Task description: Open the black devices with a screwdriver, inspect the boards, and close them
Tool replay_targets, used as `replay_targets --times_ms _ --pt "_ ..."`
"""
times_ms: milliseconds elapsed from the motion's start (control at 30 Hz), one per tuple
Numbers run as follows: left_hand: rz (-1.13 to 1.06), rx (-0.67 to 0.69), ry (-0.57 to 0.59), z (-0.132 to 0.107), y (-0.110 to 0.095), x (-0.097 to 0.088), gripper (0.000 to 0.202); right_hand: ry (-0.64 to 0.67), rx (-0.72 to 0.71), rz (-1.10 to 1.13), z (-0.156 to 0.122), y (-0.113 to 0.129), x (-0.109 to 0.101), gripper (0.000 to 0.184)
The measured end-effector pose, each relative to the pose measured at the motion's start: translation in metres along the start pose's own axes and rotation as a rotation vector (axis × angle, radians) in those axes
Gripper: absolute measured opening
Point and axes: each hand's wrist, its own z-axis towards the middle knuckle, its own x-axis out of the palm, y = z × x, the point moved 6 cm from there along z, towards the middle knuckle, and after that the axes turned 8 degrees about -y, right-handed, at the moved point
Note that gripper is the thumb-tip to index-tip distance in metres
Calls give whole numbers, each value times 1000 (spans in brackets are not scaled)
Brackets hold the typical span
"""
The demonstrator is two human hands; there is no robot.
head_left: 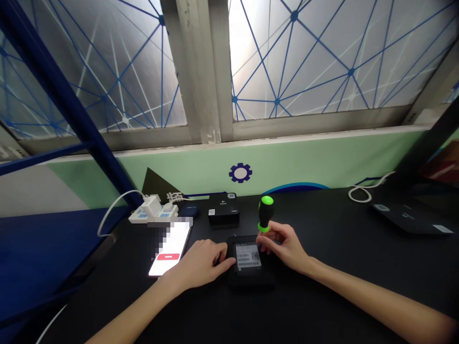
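White power strip (135,218) with inserted adapter (152,205), gear emblem (240,173) on green wall (344,160), patterned windows (322,52), looped white cable (360,201).

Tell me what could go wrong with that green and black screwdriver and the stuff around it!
The screwdriver, nearly upright in the right hand, might slip and scratch the black device or its label; its tip is hard to see. The left hand is at the device's left edge, so a bad slip could poke it. And the phone lies close to the left forearm, which might bump it.
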Motion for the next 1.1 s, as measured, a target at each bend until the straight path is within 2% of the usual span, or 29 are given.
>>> replay_targets --times_ms 367,633,1100 --pt "3 -5 2 0 0 0 43 41 -96 -79 -1 11 2 30" --pt "7 0 1 0 0 0 42 -39 13 -12 0 -6 -2 39" --pt "-2 11 -8 0 1 1 41 20 -72 -40 -2 12 2 28"
